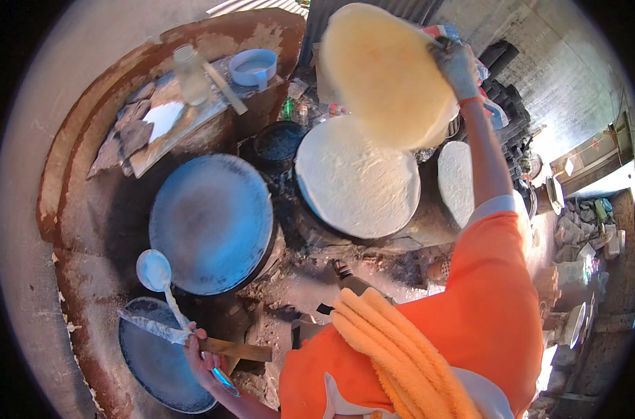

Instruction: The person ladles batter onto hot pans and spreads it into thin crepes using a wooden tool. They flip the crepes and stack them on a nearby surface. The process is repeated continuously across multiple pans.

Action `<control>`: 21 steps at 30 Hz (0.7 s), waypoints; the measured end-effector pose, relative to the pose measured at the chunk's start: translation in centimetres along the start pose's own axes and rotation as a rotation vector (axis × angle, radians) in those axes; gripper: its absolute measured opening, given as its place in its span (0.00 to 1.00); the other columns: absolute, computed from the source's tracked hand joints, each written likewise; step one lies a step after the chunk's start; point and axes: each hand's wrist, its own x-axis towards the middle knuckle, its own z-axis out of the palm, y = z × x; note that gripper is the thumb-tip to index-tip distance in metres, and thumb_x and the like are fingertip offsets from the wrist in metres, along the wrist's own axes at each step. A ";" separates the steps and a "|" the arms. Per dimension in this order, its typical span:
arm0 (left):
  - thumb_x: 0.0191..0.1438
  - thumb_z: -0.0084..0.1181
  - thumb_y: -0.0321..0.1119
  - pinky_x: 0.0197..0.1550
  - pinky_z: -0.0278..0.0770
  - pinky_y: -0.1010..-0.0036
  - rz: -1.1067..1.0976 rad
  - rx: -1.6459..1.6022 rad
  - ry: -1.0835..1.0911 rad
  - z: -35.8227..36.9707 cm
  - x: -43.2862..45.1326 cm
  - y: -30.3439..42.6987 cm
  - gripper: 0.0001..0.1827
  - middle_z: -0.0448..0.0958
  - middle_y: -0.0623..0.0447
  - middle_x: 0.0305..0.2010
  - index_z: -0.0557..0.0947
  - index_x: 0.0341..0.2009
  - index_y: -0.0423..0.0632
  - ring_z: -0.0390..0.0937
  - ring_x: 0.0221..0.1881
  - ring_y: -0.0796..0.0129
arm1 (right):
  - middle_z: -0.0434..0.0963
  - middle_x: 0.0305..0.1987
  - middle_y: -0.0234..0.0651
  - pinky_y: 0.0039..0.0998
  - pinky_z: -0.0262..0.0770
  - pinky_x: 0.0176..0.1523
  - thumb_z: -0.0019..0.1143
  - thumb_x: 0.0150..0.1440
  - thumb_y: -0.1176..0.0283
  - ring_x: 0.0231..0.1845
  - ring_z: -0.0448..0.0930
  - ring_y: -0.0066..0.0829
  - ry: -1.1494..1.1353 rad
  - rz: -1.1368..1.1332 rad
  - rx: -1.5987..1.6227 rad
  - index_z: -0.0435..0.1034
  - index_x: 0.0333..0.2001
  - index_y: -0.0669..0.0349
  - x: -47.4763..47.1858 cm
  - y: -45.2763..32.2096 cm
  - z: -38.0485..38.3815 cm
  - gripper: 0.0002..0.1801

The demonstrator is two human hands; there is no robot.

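Observation:
My right hand (453,65), in a dirty glove, grips the edge of a large thin round flatbread (385,78), held up and blurred by motion. Below it, pale batter or dough covers a round griddle (357,183). My left hand (202,351) holds a batter-coated ladle (154,271) and a wooden-handled spreader or spatula (234,348) with a coated blade. Near that hand are a bare round griddle (210,225) and another dark griddle (165,356). A further pale round (455,180) lies partly behind my right arm.
A ledge on the left bears a glass jar (191,78), a wooden stick (225,88) and a blue-white plastic cup (253,65). A small black pan (279,140) stands between the griddles. Dark stacked pieces (506,110) lie by the right wall. A foot (342,268) shows below.

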 end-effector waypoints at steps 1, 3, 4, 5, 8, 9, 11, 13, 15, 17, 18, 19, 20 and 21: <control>0.61 0.38 0.32 0.07 0.54 0.88 -0.002 0.003 0.028 1.5 0.0 -0.8 0.15 0.73 0.48 0.34 0.64 0.50 0.39 0.52 0.07 0.83 | 0.76 0.38 0.47 0.41 0.73 0.42 0.45 0.52 0.54 0.41 0.77 0.47 0.077 -0.045 -0.119 0.72 0.40 0.54 1.4 1.8 -0.3 0.19; 0.61 0.37 0.31 0.08 0.55 0.87 0.022 -0.029 0.045 3.8 0.7 -2.9 0.16 0.72 0.48 0.35 0.62 0.52 0.37 0.53 0.08 0.84 | 0.76 0.40 0.43 0.41 0.72 0.42 0.45 0.53 0.53 0.42 0.76 0.47 0.114 -0.016 -0.279 0.72 0.43 0.46 3.9 4.6 0.3 0.18; 0.61 0.36 0.31 0.08 0.54 0.87 0.033 -0.078 0.004 4.5 0.6 -3.7 0.17 0.72 0.48 0.35 0.61 0.52 0.37 0.54 0.08 0.83 | 0.76 0.40 0.42 0.42 0.72 0.43 0.44 0.52 0.55 0.41 0.76 0.46 0.103 -0.039 -0.313 0.72 0.43 0.49 5.1 6.4 2.2 0.18; 0.61 0.36 0.30 0.08 0.54 0.87 0.044 -0.128 -0.038 5.2 0.6 -4.5 0.17 0.71 0.48 0.35 0.61 0.53 0.36 0.54 0.08 0.83 | 0.76 0.40 0.42 0.42 0.72 0.43 0.44 0.52 0.57 0.41 0.77 0.46 0.109 -0.040 -0.361 0.72 0.42 0.50 6.3 9.0 4.6 0.17; 0.62 0.32 0.30 0.08 0.54 0.86 0.079 -0.080 0.063 8.1 -0.1 -7.1 0.18 0.69 0.48 0.35 0.59 0.54 0.35 0.54 0.08 0.83 | 0.76 0.41 0.43 0.41 0.73 0.43 0.42 0.52 0.61 0.41 0.77 0.44 -0.040 -0.051 -0.441 0.71 0.40 0.52 6.6 14.7 13.6 0.15; 0.62 0.31 0.31 0.08 0.54 0.86 0.084 -0.091 0.090 8.7 -0.3 -7.8 0.18 0.69 0.48 0.35 0.60 0.54 0.35 0.53 0.07 0.83 | 0.76 0.43 0.44 0.41 0.74 0.44 0.41 0.52 0.62 0.41 0.77 0.43 -0.143 -0.046 -0.427 0.71 0.40 0.52 5.9 14.7 15.4 0.15; 0.62 0.32 0.30 0.07 0.54 0.86 0.035 -0.070 0.112 9.7 -0.3 -8.9 0.17 0.71 0.48 0.35 0.60 0.54 0.35 0.53 0.07 0.83 | 0.76 0.43 0.40 0.44 0.73 0.44 0.42 0.53 0.63 0.42 0.77 0.43 -0.263 -0.051 -0.500 0.69 0.45 0.52 1.8 15.7 20.2 0.16; 0.61 0.36 0.28 0.06 0.53 0.87 -0.025 0.276 0.168 12.7 0.2 -9.0 0.17 0.71 0.46 0.34 0.60 0.54 0.35 0.55 0.07 0.84 | 0.72 0.50 0.43 0.42 0.70 0.52 0.43 0.53 0.60 0.51 0.73 0.42 -0.459 -0.080 -0.406 0.66 0.51 0.49 -2.1 20.0 25.6 0.21; 0.61 0.36 0.29 0.06 0.56 0.87 -0.059 0.472 0.206 14.5 -1.0 -7.0 0.19 0.70 0.46 0.33 0.57 0.55 0.35 0.56 0.07 0.83 | 0.69 0.54 0.46 0.41 0.66 0.56 0.46 0.50 0.53 0.55 0.70 0.43 -0.633 -0.151 -0.344 0.62 0.56 0.45 -6.0 22.5 29.7 0.28; 0.61 0.35 0.29 0.06 0.58 0.86 0.099 0.149 -0.062 14.2 -3.9 -6.1 0.21 0.67 0.47 0.32 0.53 0.57 0.35 0.57 0.07 0.81 | 0.69 0.53 0.47 0.42 0.67 0.54 0.44 0.51 0.52 0.53 0.70 0.46 -0.535 -0.037 -0.213 0.62 0.56 0.44 -8.6 15.7 25.9 0.28; 0.61 0.33 0.28 0.06 0.60 0.85 0.108 -0.043 -0.159 13.1 -4.8 -5.8 0.24 0.65 0.48 0.31 0.48 0.59 0.35 0.57 0.06 0.80 | 0.70 0.51 0.48 0.42 0.68 0.52 0.44 0.52 0.52 0.52 0.71 0.47 -0.401 -0.100 -0.152 0.61 0.57 0.46 -10.1 14.8 24.6 0.28; 0.60 0.37 0.28 0.09 0.62 0.82 0.086 -0.114 -0.283 9.8 -5.9 -5.5 0.20 0.68 0.48 0.30 0.54 0.55 0.37 0.58 0.08 0.78 | 0.70 0.50 0.49 0.41 0.70 0.50 0.43 0.53 0.52 0.51 0.71 0.48 -0.273 -0.182 -0.088 0.60 0.58 0.47 -11.4 13.3 23.6 0.29; 0.60 0.38 0.28 0.09 0.62 0.82 0.144 -0.125 -0.209 8.3 -8.2 -6.3 0.20 0.68 0.48 0.30 0.54 0.55 0.37 0.59 0.08 0.78 | 0.70 0.49 0.48 0.41 0.70 0.49 0.43 0.53 0.53 0.50 0.71 0.47 -0.191 -0.279 0.052 0.60 0.57 0.48 -13.5 10.7 23.1 0.28; 0.59 0.38 0.28 0.09 0.62 0.82 0.185 -0.115 -0.111 7.7 -9.2 -7.6 0.19 0.68 0.48 0.30 0.55 0.54 0.38 0.59 0.08 0.78 | 0.70 0.49 0.48 0.40 0.69 0.48 0.43 0.53 0.53 0.49 0.71 0.46 -0.206 -0.324 0.196 0.60 0.56 0.48 -16.3 7.7 22.5 0.27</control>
